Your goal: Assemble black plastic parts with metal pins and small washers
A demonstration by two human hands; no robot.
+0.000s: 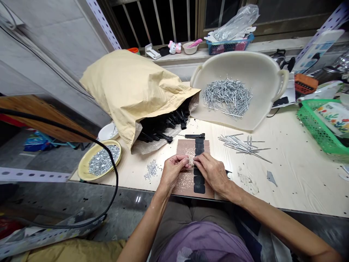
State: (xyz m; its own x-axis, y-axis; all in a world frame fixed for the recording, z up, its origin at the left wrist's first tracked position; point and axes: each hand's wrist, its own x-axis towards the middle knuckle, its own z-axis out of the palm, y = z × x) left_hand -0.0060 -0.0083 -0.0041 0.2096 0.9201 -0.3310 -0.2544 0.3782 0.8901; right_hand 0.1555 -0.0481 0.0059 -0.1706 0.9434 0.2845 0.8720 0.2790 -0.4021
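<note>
My left hand [174, 168] and my right hand [214, 171] meet over a brown board [187, 187], fingers pinched. A thin metal rod [191, 159] spans the small gap between their fingertips; anything smaller there is hidden. Beneath them, a row of black rounded pads [199, 180] runs down the board. A black plastic part [194, 136] with a thin rod sticking out lies at the board's far edge. Left of my left hand is a small pile of washers [151, 169]. Beyond my right hand, loose metal rods [242, 145] lie on the table.
A yellow bowl of washers [81, 170] stands at the left edge. Behind, a paper sack [131, 83] spills black plastic parts [163, 129]. A white basin [261, 69] holds many metal rods [227, 96]. At right sits a green basket [319, 136]. A black cable [116, 174] loops at left.
</note>
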